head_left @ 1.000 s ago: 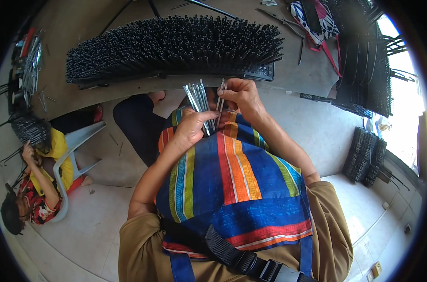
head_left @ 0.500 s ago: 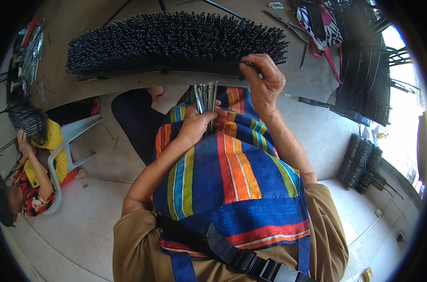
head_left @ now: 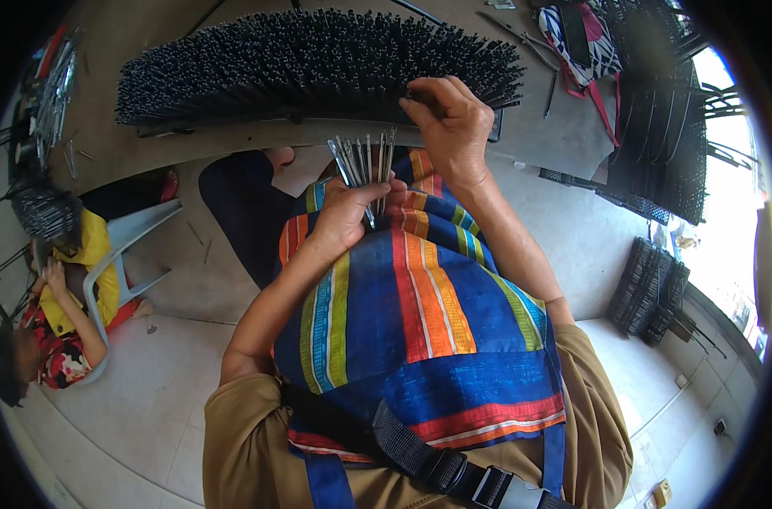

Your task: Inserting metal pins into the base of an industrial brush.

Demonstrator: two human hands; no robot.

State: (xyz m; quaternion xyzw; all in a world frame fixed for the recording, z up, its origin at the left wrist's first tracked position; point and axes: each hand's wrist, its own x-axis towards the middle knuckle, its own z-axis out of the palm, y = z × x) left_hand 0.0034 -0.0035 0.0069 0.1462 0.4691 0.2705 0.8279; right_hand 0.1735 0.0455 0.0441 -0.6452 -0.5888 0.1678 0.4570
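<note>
A bundle of thin metal rods [head_left: 364, 161] stands fanned out in my left hand [head_left: 345, 216], thumb across it, low over my striped apron [head_left: 437, 288]. Above it my right hand [head_left: 454, 127] is pinched at the near edge of a long rack packed with dark upright pins [head_left: 309, 68]. Thumb and forefinger come together there beside the pins. Whatever lies between them is too small and dark to make out. The rack rests on the table near its front edge.
Pliers [head_left: 522, 32] and a patterned pouch [head_left: 577, 47] lie on the table [head_left: 207, 157] at the right. More rods [head_left: 56, 97] are heaped at the far left. A person [head_left: 55, 331] sits on a pale chair [head_left: 144, 233] at left. Dark racks [head_left: 649, 288] stand on the floor at right.
My right hand has shifted left along the rack's near edge and slightly farther away. In my left hand the rods have spread wider apart.
</note>
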